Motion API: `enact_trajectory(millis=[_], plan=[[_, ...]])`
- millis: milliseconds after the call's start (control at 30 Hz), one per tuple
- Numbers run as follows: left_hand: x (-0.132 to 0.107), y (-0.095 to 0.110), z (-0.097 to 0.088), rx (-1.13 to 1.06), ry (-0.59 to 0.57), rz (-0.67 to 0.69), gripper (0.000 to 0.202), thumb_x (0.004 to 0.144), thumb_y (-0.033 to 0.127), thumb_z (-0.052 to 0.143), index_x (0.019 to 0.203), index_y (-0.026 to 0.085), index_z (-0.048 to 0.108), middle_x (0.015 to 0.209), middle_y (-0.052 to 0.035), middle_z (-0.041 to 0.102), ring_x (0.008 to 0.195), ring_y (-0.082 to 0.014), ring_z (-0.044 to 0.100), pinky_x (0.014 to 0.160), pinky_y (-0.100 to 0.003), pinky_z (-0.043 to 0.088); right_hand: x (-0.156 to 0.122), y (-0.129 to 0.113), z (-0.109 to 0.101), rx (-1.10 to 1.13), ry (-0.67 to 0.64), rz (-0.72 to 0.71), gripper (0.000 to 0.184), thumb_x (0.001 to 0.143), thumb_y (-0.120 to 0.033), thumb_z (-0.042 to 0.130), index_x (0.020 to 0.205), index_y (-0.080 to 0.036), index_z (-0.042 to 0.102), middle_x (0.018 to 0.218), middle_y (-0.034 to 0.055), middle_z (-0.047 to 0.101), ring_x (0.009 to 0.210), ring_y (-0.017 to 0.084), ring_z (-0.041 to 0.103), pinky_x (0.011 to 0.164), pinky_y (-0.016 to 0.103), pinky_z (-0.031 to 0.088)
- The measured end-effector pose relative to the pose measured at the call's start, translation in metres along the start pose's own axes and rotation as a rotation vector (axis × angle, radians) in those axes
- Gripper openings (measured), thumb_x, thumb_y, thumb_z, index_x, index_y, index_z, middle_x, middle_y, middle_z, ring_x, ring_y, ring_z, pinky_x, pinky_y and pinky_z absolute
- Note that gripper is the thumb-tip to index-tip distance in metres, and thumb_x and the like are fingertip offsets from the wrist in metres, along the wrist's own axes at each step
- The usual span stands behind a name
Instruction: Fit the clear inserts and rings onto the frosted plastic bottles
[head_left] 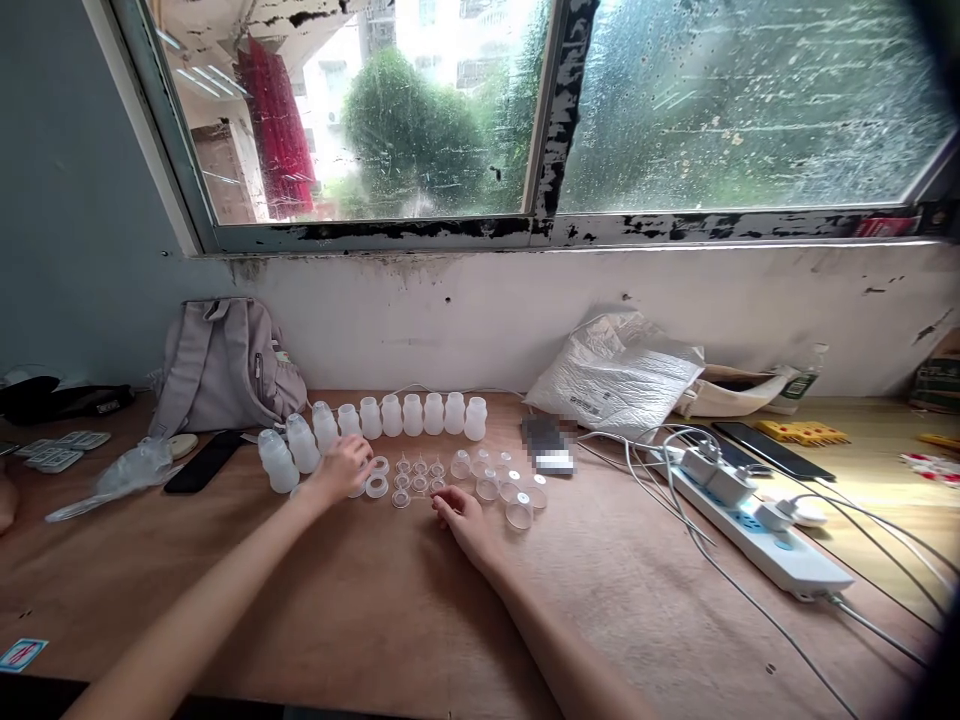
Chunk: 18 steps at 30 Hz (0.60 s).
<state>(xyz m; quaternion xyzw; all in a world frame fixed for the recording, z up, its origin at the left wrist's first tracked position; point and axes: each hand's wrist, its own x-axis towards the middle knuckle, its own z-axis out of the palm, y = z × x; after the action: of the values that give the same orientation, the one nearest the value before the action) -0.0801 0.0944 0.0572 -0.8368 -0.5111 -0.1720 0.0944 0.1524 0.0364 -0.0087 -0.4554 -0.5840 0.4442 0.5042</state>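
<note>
My left hand [345, 470] is over the left side of a group of white screw rings [377, 486], its fingers curled downward. Whatever its fingertips hold is hidden. Beside it, a frosted baby bottle [277, 462] with a domed top heads a curved row of several bottles; those farther right [412, 415] have no domed top. Small clear bottle nipples [401, 497] stand in the middle. My right hand [461, 515] rests just right of them, thumb and fingers drawn together; I cannot make out anything between them. Clear domed caps [519, 512] stand beyond it on the right.
A grey backpack [217, 365], a black phone [204, 462] and a plastic bag [135, 470] lie to the left. Rightward are a silver padded bag [619, 370], a blurred dark box [549, 445] and a white power strip [757, 525] with loose cables. Part of another person shows at the left edge.
</note>
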Motion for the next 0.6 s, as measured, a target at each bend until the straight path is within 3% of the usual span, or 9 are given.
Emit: enact_trajectory(millis=[67,167,300,467,600], plan=[[-0.016,0.018,0.017,-0.016,0.032,0.026,0.019,0.076,0.031,0.046,0.086,0.02,0.058,0.099,-0.0092,0.058,0.098,-0.0247,0.047,0.084,-0.037,0.034,0.0,0.003,0.0,-0.154,0.102,-0.084,0.015,0.073,-0.031,0.051,0.079,-0.021,0.06,0.072,0.0029,0.058,0.065,0.017,0.053,0.061,0.03,0.043],[-0.032,0.033,0.04,-0.009,0.134,-0.087,0.02,0.076,0.032,0.048,0.089,0.02,0.056,0.11,-0.0121,0.053,0.105,-0.0278,0.043,0.088,-0.042,0.031,0.003,0.009,-0.002,-0.385,0.196,-0.185,0.019,0.074,-0.023,0.045,0.089,-0.021,0.058,0.08,0.0046,0.056,0.073,0.019,0.052,0.069,0.032,0.042],[-0.038,0.039,0.058,-0.048,0.21,-0.209,0.012,0.075,0.029,0.049,0.08,0.021,0.057,0.11,-0.0122,0.052,0.108,-0.0293,0.041,0.089,-0.045,0.029,0.005,0.016,-0.005,-0.688,0.137,-0.252,0.036,0.07,-0.015,0.046,0.106,-0.022,0.051,0.104,0.0078,0.05,0.096,0.021,0.047,0.082,0.034,0.038],[-0.034,0.045,0.055,-0.284,0.29,-0.255,0.012,0.075,0.03,0.05,0.07,0.021,0.056,0.103,-0.0094,0.055,0.105,-0.0269,0.044,0.09,-0.044,0.031,0.004,0.02,-0.002,-0.912,0.011,-0.229,0.032,0.076,-0.022,0.047,0.107,-0.027,0.052,0.119,0.007,0.046,0.11,0.024,0.04,0.087,0.039,0.031],[-0.017,0.062,0.039,-0.765,0.413,-0.371,0.019,0.076,0.038,0.048,0.074,0.02,0.055,0.096,-0.0074,0.057,0.096,-0.0215,0.051,0.087,-0.037,0.038,0.006,0.017,-0.001,-0.816,0.045,-0.221,0.026,0.077,-0.024,0.047,0.102,-0.025,0.054,0.112,0.0073,0.05,0.106,0.023,0.043,0.086,0.038,0.032]])
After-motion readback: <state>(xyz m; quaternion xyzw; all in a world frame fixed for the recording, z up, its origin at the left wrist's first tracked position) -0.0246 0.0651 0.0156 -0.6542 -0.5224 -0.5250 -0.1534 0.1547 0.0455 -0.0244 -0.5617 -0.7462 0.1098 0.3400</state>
